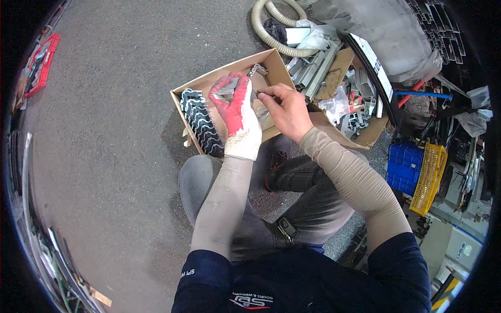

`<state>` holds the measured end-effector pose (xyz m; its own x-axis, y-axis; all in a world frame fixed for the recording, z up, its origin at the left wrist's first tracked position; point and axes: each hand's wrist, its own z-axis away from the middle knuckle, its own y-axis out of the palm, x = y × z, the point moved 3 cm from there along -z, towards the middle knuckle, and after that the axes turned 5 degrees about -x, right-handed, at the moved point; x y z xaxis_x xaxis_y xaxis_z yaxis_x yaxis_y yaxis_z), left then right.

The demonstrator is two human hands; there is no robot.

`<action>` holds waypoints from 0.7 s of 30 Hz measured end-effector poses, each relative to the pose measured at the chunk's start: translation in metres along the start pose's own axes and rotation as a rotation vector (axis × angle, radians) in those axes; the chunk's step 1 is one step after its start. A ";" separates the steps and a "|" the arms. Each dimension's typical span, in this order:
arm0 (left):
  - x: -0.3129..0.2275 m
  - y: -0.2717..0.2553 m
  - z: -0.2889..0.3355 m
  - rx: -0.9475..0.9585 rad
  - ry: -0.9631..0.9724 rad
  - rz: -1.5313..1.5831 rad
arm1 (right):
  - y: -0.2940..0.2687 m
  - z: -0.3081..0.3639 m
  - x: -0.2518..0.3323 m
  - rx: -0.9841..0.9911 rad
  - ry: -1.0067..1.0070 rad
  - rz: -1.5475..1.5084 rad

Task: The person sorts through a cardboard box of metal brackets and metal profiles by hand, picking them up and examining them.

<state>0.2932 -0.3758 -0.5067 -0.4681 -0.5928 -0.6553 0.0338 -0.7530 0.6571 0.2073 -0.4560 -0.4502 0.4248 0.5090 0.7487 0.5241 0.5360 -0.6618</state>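
Note:
My left hand point(241, 112), in a red and white work glove, is closed around a grey metal piece point(227, 89) above an open cardboard box point(222, 69). My bare right hand point(287, 112) pinches something small and dark right beside the gloved fingers; its kind is too small to make out. Along the box's left side stands a row of dark, zigzag-edged profile pieces point(201, 124). Another small metal piece point(258, 69) lies at the box's far corner. The gloved hand hides part of the box's inside.
To the right, a second cardboard box point(373, 133) holds metal offcuts and plastic wrapping. A ribbed beige hose point(259, 31) curls behind. Blue point(404, 168) and yellow crates point(429, 179) stand at the right. A red tray point(44, 65) sits far left, with long profiles below it.

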 end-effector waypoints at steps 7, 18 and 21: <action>-0.004 0.000 0.003 -0.027 -0.046 -0.056 | 0.000 0.000 0.006 -0.005 -0.097 0.163; -0.011 0.008 0.003 0.145 0.024 -0.092 | -0.020 -0.019 0.000 0.236 -0.071 0.084; -0.011 0.005 0.001 0.167 -0.002 -0.099 | -0.019 -0.021 -0.001 0.270 0.054 0.002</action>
<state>0.2974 -0.3724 -0.4955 -0.4633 -0.5178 -0.7192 -0.1592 -0.7497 0.6423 0.2123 -0.4804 -0.4377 0.4683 0.4772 0.7436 0.3109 0.6988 -0.6443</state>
